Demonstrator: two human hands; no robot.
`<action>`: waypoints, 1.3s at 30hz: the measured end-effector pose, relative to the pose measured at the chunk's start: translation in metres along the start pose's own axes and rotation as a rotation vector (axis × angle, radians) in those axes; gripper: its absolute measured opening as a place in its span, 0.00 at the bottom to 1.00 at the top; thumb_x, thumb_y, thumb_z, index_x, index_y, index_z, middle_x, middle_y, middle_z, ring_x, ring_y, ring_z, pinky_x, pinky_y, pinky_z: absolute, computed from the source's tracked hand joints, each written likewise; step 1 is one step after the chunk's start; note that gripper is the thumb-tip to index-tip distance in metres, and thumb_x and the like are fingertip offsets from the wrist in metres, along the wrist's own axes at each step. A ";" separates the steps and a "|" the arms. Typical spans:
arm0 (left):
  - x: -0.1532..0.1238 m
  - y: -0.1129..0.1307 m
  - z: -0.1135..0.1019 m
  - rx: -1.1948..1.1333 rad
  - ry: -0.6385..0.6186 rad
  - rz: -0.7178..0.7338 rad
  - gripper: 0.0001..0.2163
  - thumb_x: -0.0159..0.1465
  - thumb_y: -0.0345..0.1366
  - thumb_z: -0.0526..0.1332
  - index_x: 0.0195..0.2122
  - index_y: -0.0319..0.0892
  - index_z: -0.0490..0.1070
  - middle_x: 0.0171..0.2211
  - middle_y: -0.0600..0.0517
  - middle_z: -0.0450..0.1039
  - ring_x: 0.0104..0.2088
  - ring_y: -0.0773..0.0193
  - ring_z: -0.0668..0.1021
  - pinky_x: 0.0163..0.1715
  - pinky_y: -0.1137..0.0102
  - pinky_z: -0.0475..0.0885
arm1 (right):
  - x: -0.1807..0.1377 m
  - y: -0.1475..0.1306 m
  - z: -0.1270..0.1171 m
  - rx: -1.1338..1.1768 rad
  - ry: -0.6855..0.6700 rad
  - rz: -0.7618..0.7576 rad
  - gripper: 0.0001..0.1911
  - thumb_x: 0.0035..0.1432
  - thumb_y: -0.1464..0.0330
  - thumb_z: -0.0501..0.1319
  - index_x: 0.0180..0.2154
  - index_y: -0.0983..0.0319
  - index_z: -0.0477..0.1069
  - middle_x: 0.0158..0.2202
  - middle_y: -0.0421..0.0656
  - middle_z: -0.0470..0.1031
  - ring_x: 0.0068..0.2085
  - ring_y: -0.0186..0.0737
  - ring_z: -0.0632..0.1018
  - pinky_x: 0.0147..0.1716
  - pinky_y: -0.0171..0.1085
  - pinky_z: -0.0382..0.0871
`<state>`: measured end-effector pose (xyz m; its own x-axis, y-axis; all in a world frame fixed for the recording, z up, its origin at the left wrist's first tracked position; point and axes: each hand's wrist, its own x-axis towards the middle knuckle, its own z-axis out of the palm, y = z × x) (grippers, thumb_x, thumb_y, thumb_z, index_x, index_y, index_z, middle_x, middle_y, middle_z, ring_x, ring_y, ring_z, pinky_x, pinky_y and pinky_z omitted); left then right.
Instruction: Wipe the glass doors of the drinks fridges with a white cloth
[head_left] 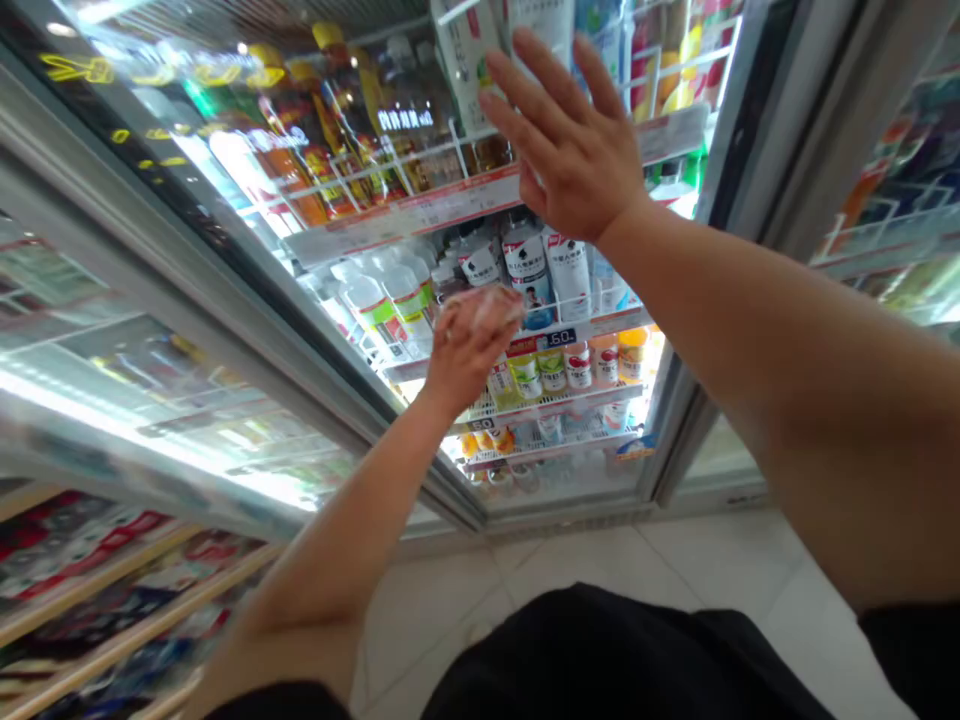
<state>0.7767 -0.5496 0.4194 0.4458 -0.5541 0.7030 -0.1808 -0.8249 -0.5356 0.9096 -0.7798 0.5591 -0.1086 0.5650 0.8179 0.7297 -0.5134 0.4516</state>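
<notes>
Blur smears the left hand mid-frame, leaving the pale pinkish wad at its fingers unidentifiable. The right hand, upper centre, partly hides a white carton. Lower-left packages are illegible, cropped by the edge.

Held a crumpled, pinkish-white cloth, blurred, bunched in the left hand before the middle of a cooler's glass door. Saw that door transparent, grey-framed, with yellow marks toward its upper left.

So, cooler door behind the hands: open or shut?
Looks shut: the cooler door sits flush along the bottom, with no visible gap.
</notes>
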 end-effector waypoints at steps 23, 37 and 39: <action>-0.014 -0.067 -0.038 0.194 0.185 -0.342 0.23 0.70 0.32 0.55 0.66 0.55 0.64 0.67 0.52 0.61 0.68 0.52 0.61 0.63 0.48 0.61 | 0.005 0.008 0.021 0.251 0.265 0.099 0.37 0.50 0.61 0.46 0.63 0.46 0.64 0.66 0.31 0.64 0.71 0.28 0.57 0.70 0.40 0.46; -0.037 -0.074 -0.039 0.193 0.220 -0.427 0.23 0.70 0.30 0.54 0.65 0.50 0.65 0.68 0.48 0.60 0.68 0.48 0.61 0.64 0.48 0.59 | 0.006 0.006 0.016 0.256 0.137 0.110 0.39 0.51 0.60 0.46 0.65 0.46 0.60 0.69 0.29 0.56 0.72 0.30 0.53 0.71 0.44 0.46; -0.041 -0.075 -0.039 0.168 0.238 -0.494 0.24 0.71 0.31 0.53 0.67 0.48 0.62 0.70 0.48 0.55 0.69 0.46 0.59 0.66 0.45 0.57 | 0.006 0.003 0.010 0.240 0.069 0.119 0.42 0.48 0.60 0.44 0.67 0.48 0.57 0.70 0.29 0.53 0.73 0.31 0.48 0.72 0.46 0.41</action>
<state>0.7383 -0.4692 0.4490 0.2287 -0.1334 0.9643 0.1496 -0.9740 -0.1702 0.9186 -0.7716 0.5616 -0.0521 0.4603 0.8862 0.8780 -0.4017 0.2603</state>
